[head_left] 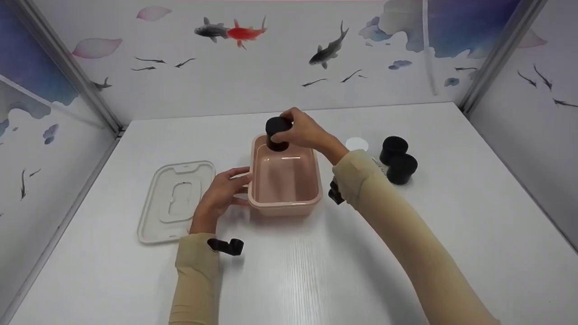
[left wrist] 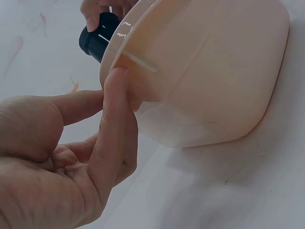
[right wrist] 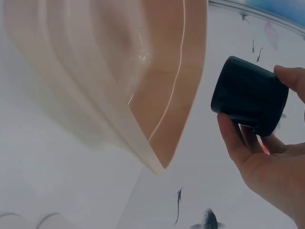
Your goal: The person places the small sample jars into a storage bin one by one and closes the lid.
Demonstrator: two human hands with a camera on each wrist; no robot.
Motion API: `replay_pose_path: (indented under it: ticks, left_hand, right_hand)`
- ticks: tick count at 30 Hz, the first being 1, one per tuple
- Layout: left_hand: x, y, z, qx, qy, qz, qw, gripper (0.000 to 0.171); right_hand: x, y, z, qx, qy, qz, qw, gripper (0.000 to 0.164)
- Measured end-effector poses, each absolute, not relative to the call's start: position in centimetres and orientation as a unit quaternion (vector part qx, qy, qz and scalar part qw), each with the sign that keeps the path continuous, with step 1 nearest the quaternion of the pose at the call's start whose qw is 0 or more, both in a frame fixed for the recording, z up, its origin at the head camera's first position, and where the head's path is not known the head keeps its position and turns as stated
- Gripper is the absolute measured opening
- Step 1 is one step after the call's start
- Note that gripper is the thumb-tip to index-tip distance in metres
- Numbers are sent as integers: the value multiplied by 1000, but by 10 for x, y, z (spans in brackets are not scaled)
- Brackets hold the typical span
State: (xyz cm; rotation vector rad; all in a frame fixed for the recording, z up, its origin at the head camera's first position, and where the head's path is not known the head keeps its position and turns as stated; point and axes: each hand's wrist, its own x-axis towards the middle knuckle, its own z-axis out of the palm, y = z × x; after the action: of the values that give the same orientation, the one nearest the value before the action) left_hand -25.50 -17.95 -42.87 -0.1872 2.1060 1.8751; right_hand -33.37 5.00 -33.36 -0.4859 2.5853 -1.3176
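My right hand (head_left: 307, 128) grips a black round lidded jar (right wrist: 249, 95), thumb on one side and fingers on the other. The jar is held over the far rim of a pink plastic box (head_left: 285, 205), which stands lidless on the table. In the head view the visible inside of the box holds nothing. At the box's left side, my left hand (head_left: 220, 192) pinches the rim, as the left wrist view shows, with fingertips (left wrist: 116, 81) against the outer wall. A whitish lid (head_left: 153, 207) lies flat on the table, left of that hand.
Two more black jars (head_left: 395, 149) stand touching at the right. A white round thing (head_left: 356, 144) beside them is partly hidden by my right forearm. The white table (head_left: 289, 271) ends at a back wall (head_left: 271, 81) printed with fish, with side panels left and right.
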Motion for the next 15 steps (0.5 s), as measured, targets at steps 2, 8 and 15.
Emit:
replay_pose_path:
  ticks: [2, 8, 15]
  left_hand:
    - [-255, -179, -429, -65, 736, 655, 159, 52]
    - [-253, -178, -430, -70, 735, 655, 160, 52]
    - [-256, -178, -427, -72, 737, 653, 160, 51]
  right_hand:
    - [-337, 48, -335, -163, 873, -447, 105, 66]
    - [-344, 41, -338, -153, 876, -444, 113, 69]
    - [-351, 40, -345, -151, 884, -426, 118, 70]
